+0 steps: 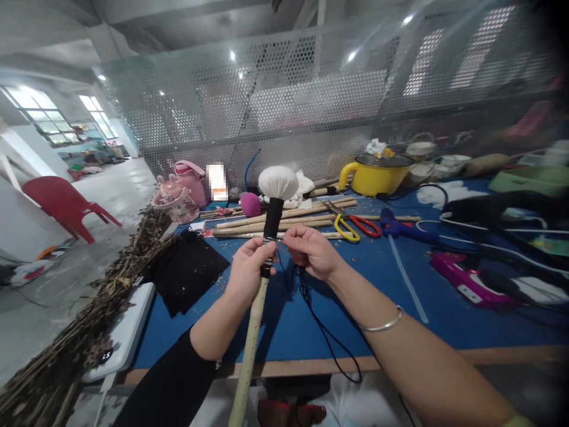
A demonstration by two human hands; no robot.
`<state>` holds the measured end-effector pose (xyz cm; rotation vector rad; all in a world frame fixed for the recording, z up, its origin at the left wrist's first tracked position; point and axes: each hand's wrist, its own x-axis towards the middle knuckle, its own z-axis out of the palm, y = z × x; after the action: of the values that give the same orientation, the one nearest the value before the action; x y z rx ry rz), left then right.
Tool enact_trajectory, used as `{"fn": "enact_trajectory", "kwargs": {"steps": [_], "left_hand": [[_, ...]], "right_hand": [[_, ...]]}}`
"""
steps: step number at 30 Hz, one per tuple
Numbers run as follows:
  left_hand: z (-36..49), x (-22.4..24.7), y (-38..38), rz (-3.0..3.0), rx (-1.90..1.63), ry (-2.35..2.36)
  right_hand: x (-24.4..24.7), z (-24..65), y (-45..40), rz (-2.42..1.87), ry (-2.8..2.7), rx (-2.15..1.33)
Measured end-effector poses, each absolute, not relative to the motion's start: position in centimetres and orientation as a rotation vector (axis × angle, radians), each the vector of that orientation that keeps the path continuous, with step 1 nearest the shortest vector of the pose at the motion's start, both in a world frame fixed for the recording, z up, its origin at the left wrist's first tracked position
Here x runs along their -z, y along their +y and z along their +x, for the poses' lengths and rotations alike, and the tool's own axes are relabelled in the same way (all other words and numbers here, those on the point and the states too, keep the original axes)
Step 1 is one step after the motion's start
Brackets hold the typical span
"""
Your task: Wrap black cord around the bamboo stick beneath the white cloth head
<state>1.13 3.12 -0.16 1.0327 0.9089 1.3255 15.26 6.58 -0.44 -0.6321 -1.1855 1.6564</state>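
My left hand (244,267) is wrapped around a pale wooden stick (252,332), which stands tilted in front of me. At its top sits a round white cloth-covered head (278,181), gathered at its base. Below the head, a black wrapping (273,218) covers the upper stick, with pale turns showing between dark ones near my left thumb. My right hand (312,252), just to the right of the wrapping, is closed in a pinch on a thin black cord (323,333). The cord's slack hangs in loops over the table's front edge.
Several sticks (284,222) lie behind my hands, beside yellow-and-red-handled scissors (351,225). A blue glue gun (400,228), magenta power strip (466,281) and yellow pot (377,177) are to the right. Black cloth (186,270), a white power bank (124,332) and dried stems (98,296) lie left.
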Motion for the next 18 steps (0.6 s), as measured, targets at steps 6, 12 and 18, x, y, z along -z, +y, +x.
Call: {"fn": "enact_trajectory", "kwargs": {"steps": [6,12,18], "left_hand": [[1.22,0.18,3.14,0.908,-1.259,0.861],[1.50,0.33,3.13,0.850,-1.276,0.836],[1.24,0.43,3.03,0.978,-1.186,0.825]], "right_hand": [[0.72,15.14,6.73,-0.641,-1.243,-1.584],[0.73,15.20,7.00,-0.655,-1.298,-1.541],[0.92,15.79,7.47,-0.624,-1.337,-1.590]]}}
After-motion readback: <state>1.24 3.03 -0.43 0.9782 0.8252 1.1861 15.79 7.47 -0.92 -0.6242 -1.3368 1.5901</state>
